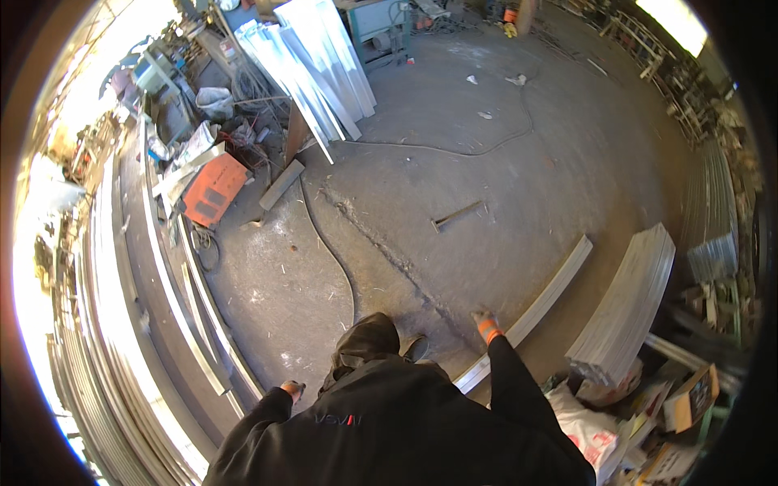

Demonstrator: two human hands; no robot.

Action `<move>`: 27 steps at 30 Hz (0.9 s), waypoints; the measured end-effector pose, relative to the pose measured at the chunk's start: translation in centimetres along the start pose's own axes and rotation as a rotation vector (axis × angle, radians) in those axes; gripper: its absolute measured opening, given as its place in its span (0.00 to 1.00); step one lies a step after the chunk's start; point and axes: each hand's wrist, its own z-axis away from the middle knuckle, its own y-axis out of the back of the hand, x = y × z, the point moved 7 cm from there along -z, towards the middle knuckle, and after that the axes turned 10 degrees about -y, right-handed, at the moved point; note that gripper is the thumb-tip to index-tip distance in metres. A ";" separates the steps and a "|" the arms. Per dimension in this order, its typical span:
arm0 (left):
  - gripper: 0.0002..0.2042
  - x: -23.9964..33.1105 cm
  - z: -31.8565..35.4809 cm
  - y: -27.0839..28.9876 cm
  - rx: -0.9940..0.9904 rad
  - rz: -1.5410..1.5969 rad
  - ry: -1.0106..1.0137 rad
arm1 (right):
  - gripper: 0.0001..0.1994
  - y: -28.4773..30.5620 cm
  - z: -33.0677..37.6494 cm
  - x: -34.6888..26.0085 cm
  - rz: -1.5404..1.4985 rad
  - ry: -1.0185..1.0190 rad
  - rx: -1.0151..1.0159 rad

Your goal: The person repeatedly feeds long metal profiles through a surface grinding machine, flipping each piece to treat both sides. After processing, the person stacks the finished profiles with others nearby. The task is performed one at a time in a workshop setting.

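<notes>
My right hand (486,322), in a glove with an orange cuff, reaches forward over the floor. Its fingers look loosely stretched, with nothing visible in them. Just right of it, a long pale metal bar (539,309) lies slantwise on the floor; the hand seems apart from it. My left hand (293,390) hangs low beside my body, above the floor. It is too small and dark to make out its fingers. A hammer-like T-shaped tool (458,215) lies on the concrete ahead, out of reach of both hands.
A stack of metal profiles (628,312) lies at right, near white sacks (579,421) and a cardboard box (691,398). At left are an orange machine (215,189) and long metal bars (182,304). A cable (324,243) crosses the floor. Shiny sheet-metal lengths (312,69) lean at far left.
</notes>
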 end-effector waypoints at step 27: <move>0.23 97.4 -49.7 76.4 0.600 0.108 -0.927 | 0.27 4.5 -46.2 -52.4 0.389 0.075 -0.160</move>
